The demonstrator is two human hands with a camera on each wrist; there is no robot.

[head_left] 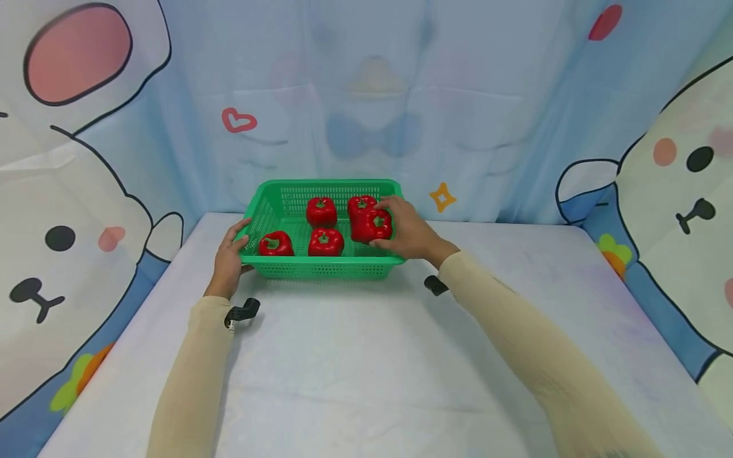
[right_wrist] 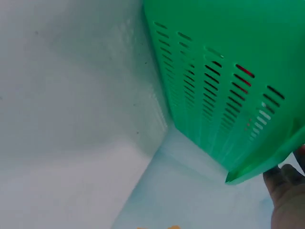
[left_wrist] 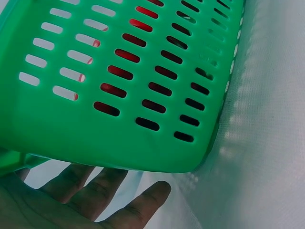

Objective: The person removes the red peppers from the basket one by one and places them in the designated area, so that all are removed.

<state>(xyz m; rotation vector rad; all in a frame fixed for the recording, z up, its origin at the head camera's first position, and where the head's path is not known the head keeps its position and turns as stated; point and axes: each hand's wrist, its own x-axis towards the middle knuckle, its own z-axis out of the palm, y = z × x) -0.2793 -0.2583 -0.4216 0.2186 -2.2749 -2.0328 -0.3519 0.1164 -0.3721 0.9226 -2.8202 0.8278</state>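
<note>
A green plastic basket (head_left: pixel 321 270) with slotted walls stands at the back of the table, several red bell peppers inside it. At its right end, my right hand (head_left: pixel 413 230) holds a glossy red bell pepper (head_left: pixel 379 226), thumb at its near side and fingers at its far side. Just behind that one is another bell pepper (head_left: pixel 358 203). My left hand (head_left: pixel 227 261) rests at the basket's left end, its fingers fairly straight along the rim. In the left wrist view, those fingers (left_wrist: pixel 143 202) extend beside the green end wall. The right wrist view hides the held pepper almost entirely behind the basket.
More bell peppers lie in the basket: one at the back middle (head_left: pixel 321 212), one at the front middle (head_left: pixel 326 242) and one at the front left (head_left: pixel 276 244). A white cloth covers the table (head_left: pixel 355 356). A printed blue curtain (head_left: pixel 366 83) hangs right behind the basket.
</note>
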